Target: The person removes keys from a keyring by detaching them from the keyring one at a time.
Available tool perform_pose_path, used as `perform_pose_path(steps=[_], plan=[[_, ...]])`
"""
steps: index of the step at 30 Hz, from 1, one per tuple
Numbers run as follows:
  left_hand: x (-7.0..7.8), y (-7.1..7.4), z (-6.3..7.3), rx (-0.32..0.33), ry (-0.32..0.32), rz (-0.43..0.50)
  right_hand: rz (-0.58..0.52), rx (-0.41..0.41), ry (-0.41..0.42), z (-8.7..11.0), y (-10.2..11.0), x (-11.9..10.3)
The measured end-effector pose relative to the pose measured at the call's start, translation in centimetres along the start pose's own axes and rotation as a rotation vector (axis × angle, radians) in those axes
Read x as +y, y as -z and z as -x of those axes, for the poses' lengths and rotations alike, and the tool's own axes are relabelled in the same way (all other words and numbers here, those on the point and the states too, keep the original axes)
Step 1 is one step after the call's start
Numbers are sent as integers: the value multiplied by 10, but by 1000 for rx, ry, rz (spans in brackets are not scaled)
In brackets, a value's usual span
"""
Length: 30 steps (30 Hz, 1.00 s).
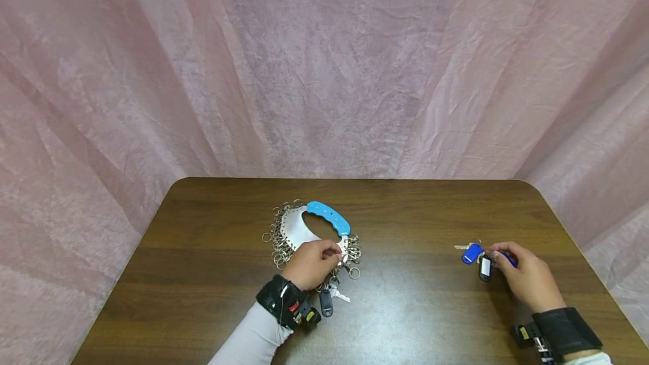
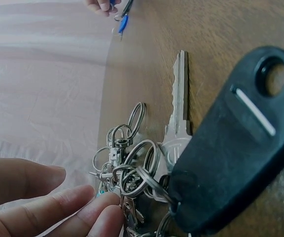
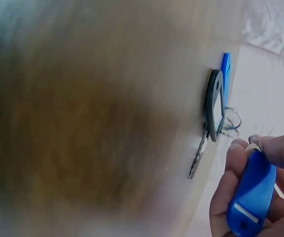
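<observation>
A key holder with a blue handle (image 1: 328, 216) and a white plate (image 1: 296, 228) lies on the table, its edge lined with metal clips and split rings (image 2: 141, 168). My left hand (image 1: 314, 263) is over the plate's near edge, fingertips by the clips. Thumb and forefinger are apart in the left wrist view. A black key tag (image 1: 327, 303) with a silver key (image 2: 179, 98) hangs from the near side. My right hand (image 1: 527, 277) pinches the ring of a blue key tag (image 3: 253, 192). Beside it lie another blue tag (image 1: 472, 253) and a black tag (image 1: 485, 268) with keys.
The brown wooden table (image 1: 405, 308) has rounded far corners. A pink curtain (image 1: 324, 72) hangs behind it and along both sides. Bands with small cameras (image 1: 568, 331) are strapped round both wrists.
</observation>
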State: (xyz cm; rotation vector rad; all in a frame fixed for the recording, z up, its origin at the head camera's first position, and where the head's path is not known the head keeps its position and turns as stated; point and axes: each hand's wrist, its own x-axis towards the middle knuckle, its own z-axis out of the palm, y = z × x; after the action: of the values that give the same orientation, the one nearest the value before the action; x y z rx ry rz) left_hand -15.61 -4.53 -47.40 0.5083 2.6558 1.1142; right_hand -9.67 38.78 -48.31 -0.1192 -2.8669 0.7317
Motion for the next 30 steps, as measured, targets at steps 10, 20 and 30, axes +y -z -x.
perform_pose_path(steps=[10,20,30], plan=[[-2,0,0,3,9,2,15,-26,-25,-3,3,5],[1,-1,0,2,22,-4,53,-15,30,-5,4,12],[0,-1,0,-4,23,4,84,-43,97,-8,3,14]])
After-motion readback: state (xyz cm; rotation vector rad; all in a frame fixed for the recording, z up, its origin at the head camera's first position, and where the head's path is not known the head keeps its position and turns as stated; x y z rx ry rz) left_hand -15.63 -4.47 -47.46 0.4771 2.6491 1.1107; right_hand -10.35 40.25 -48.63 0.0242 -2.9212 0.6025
